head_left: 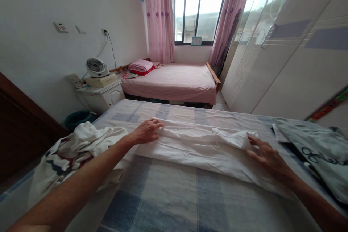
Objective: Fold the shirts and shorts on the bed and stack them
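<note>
A white garment (195, 145) lies folded lengthwise across the blue-checked bed (168, 195) in front of me. My left hand (148, 130) rests on its left end, fingers curled over the folded edge. My right hand (268, 156) lies on its right end, fingers stretched out flat against the cloth. Both arms reach forward over the bed.
A crumpled white cloth with dark and red print (73, 148) lies at the bed's left. A grey printed garment (312, 148) lies at the right. Beyond stand a pink bed (174, 79), a white nightstand (103, 96) with a fan (95, 67), and a tall wardrobe (285, 50).
</note>
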